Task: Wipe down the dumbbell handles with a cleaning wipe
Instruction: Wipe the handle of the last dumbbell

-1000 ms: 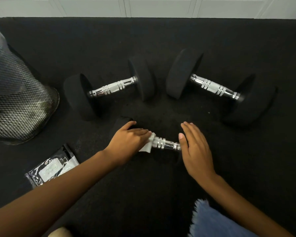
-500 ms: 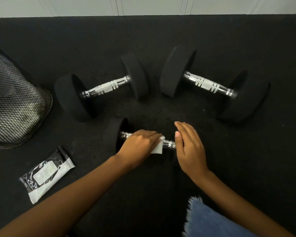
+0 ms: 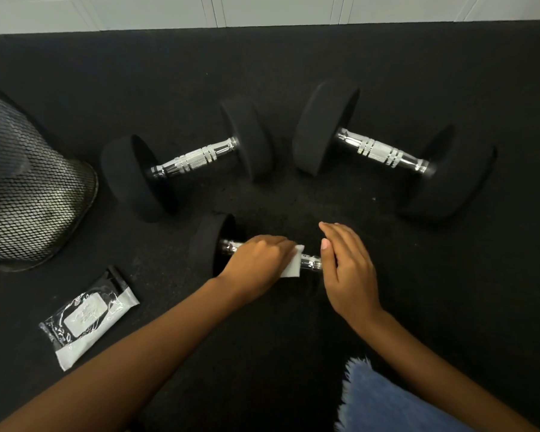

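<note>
Chrome handle (image 3: 312, 262): on the nearest dumbbell, lower centre of the head view, lying on black floor (image 3: 262, 73).
Left hand (image 3: 259, 260): fingers curled round a white wipe (image 3: 293, 267), pressing it on the handle.
Right hand (image 3: 349, 269): fingers straight, flat over the right end.
Risk: the dumbbell may roll if the flat hand eases.

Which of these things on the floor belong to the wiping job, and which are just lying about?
Job: wipe in the left hand; near dumbbell, touched by the right hand; left dumbbell; right dumbbell; wipe pack.
Lying about: mesh bin; blue fluff.
</note>
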`<action>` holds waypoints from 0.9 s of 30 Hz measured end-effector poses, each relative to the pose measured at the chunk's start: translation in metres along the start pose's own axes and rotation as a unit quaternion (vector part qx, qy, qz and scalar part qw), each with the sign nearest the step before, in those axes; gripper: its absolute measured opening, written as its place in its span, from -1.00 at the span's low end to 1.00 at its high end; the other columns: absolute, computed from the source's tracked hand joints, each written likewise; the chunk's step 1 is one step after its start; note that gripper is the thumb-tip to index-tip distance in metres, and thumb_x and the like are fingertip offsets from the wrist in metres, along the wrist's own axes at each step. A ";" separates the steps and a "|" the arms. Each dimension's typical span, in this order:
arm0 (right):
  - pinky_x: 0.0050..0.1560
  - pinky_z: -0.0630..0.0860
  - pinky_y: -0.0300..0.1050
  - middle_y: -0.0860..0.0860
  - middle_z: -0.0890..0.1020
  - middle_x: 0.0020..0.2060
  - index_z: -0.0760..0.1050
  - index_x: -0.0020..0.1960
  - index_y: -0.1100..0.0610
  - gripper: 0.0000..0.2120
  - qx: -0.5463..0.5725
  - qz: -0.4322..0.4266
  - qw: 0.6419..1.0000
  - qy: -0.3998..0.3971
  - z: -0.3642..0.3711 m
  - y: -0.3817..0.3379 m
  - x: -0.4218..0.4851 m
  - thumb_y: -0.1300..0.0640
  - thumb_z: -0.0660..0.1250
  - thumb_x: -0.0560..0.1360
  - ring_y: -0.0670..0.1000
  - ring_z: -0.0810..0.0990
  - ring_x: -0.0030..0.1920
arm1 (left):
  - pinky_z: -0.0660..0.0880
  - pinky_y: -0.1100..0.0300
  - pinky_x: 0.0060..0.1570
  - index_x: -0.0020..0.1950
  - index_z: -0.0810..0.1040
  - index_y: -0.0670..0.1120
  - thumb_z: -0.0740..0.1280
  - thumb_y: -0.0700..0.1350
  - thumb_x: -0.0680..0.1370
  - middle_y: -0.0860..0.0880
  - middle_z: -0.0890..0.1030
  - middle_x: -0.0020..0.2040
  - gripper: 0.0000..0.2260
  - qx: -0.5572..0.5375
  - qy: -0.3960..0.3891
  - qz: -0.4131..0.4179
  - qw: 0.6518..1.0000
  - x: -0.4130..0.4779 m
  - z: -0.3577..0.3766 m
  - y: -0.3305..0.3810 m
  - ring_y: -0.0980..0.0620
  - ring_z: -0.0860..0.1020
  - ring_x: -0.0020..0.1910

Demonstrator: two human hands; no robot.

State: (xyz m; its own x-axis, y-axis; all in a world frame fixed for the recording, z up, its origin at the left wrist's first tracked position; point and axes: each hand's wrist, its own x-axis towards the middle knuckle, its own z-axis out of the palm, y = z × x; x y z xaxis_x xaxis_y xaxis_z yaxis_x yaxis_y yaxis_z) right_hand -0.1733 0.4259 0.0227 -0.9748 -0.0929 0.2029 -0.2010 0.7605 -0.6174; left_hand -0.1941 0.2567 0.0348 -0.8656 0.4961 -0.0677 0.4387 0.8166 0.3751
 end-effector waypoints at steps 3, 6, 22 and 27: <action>0.30 0.35 -0.09 0.13 0.56 0.18 0.45 0.27 0.25 -0.59 0.001 -0.003 1.000 0.004 0.001 0.000 0.000 0.05 0.02 0.60 0.05 0.46 0.26 | 0.42 0.16 0.12 0.22 0.50 -0.08 0.25 -0.11 0.58 -0.05 0.57 0.14 -0.77 0.023 -0.027 -0.010 0.999 -0.003 -0.008 -0.011 -0.01 0.53 0.09; 0.26 0.42 -0.02 0.13 0.57 0.15 0.46 0.26 0.26 -0.60 0.011 -0.004 1.000 0.016 0.001 -0.001 0.001 0.07 0.03 0.60 0.06 0.49 0.22 | 0.40 0.18 0.02 0.20 0.50 -0.08 0.18 -0.07 0.61 -0.05 0.56 0.12 -0.78 0.023 -0.059 -0.063 0.996 0.000 -0.015 -0.012 0.00 0.51 0.08; 0.27 0.35 -0.14 0.11 0.56 0.17 0.43 0.29 0.24 -0.56 0.054 0.017 0.998 0.029 0.000 -0.001 0.000 0.05 -0.07 0.62 -0.10 0.41 0.24 | 0.38 0.14 -0.18 0.11 0.53 -0.09 0.08 0.00 0.63 -0.08 0.57 -0.03 -0.71 -0.076 -0.143 -0.157 0.974 0.024 -0.016 0.009 -0.01 0.51 -0.12; 0.26 0.36 -0.13 0.11 0.56 0.18 0.43 0.29 0.24 -0.54 0.061 0.015 0.998 0.030 0.002 -0.001 0.001 0.03 -0.08 0.62 -0.11 0.40 0.24 | 0.30 0.15 -0.25 -0.20 0.42 -0.03 0.08 -0.01 0.62 0.02 0.44 -0.28 -0.75 -0.090 -0.172 -0.174 0.965 0.037 -0.014 0.022 0.07 0.42 -0.31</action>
State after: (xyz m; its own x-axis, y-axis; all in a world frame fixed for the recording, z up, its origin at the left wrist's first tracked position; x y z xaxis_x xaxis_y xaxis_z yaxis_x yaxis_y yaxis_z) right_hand -0.1739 0.4240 0.0221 -0.9739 -0.0293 0.2250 -0.1849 0.6775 -0.7119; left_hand -0.2201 0.2888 0.0531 -0.8080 0.2944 -0.5104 0.0599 0.9028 0.4259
